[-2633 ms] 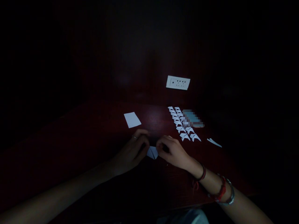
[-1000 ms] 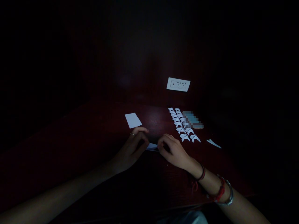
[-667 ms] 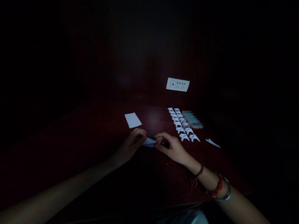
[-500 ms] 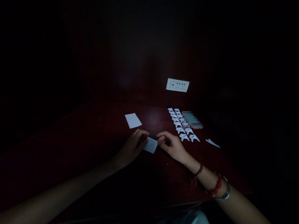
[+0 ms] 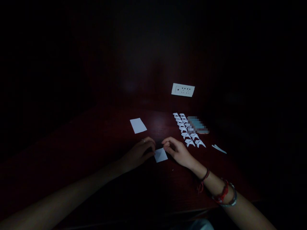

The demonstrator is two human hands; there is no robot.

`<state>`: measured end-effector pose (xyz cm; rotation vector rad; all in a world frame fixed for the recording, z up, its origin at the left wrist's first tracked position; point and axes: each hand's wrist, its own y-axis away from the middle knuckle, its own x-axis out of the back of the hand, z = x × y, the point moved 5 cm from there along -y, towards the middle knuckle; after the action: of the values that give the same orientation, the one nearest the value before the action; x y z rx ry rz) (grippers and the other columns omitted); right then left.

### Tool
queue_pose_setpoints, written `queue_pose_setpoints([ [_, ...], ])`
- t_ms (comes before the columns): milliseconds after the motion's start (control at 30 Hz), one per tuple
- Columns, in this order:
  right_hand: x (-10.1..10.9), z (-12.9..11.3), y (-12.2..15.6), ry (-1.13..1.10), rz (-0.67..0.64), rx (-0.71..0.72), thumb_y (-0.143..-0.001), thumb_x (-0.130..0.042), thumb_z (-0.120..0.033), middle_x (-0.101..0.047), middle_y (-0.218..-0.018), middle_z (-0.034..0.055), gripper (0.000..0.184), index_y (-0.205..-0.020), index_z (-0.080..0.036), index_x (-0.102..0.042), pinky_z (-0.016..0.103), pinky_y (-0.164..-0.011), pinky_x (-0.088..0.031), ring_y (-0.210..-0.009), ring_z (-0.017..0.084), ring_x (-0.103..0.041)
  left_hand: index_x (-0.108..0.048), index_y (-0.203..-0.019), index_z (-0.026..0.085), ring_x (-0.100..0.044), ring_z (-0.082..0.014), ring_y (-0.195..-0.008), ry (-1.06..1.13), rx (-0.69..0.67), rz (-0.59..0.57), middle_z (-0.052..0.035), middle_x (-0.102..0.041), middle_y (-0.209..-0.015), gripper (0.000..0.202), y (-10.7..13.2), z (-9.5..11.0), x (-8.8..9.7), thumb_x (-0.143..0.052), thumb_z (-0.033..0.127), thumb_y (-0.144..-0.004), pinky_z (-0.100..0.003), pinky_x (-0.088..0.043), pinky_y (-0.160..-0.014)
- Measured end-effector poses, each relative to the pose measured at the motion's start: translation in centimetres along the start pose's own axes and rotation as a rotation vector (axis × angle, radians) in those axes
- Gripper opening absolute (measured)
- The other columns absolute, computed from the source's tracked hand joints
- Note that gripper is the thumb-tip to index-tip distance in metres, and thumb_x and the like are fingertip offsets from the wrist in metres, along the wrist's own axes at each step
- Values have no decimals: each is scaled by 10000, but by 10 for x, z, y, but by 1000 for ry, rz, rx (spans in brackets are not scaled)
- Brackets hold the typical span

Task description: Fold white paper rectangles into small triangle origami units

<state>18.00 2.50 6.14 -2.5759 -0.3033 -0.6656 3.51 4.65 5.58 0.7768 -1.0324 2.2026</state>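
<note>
A small white paper piece (image 5: 160,155) is seen lying flat on the dark red wooden surface (image 5: 96,143), to the lower left of a double row of folded paper pieces (image 5: 188,130) and near it. The paper piece is framed by both hands.

The left hand (image 5: 137,153) is laid on the surface on the far side of the paper piece from the double row. Its fingers (image 5: 150,150) are curled narrowly, and their tips are set against the left edge of the piece. A ring (image 5: 144,141) is worn on one finger.

The right hand (image 5: 177,150) is placed between the paper piece and the double row. Its fingers (image 5: 166,146) are bent in narrowly, and the tips are met with the upper right corner of the piece. In the dim light it cannot be told whether the piece is pinched or only pressed by either hand. A red cord (image 5: 203,177) and a metal bangle (image 5: 230,196) are worn on the right wrist.

A blank white sheet (image 5: 138,125) is left well to the left of the double row, beyond the left hand. A pixelated flat object (image 5: 198,125) is found just beside the row on its right. A thin paper strip (image 5: 218,149) is laid to the lower right of the row. A white socket plate (image 5: 183,90) is mounted above and behind the row.
</note>
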Motion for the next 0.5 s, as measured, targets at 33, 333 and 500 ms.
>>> queue_pose_setpoints([
  [33, 0, 0, 0, 9, 0, 2, -803, -447, -183, -514, -732, -16, 132, -929, -180, -487, 213, -639, -395, -665, 85, -481, -470, -792, 173, -460, -133, -843, -1, -12, 0, -19, -464, -912, 29, 0, 0, 0, -469, 164, -819, -272, -401, -735],
  [333, -4, -1, 4, 308, -133, 124, -816, -389, -98, -561, -822, 29, 201, -848, -160, -577, 236, -712, -403, -767, 113, -512, -517, -910, 188, -501, -122, -817, -52, -145, -250, -22, -543, -899, 146, 5, 2, -4, -397, 129, -850, -261, -411, -742],
  [500, -6, 1, 12, 435, -288, 194, -819, -425, -137, -533, -883, 48, 200, -897, -167, -607, 270, -789, -393, -862, 135, -484, -508, -1093, 272, -449, -154, -1021, -192, -214, -407, -12, -524, -1095, 382, 14, 11, 0, -415, 46, -799, -304, -367, -874],
])
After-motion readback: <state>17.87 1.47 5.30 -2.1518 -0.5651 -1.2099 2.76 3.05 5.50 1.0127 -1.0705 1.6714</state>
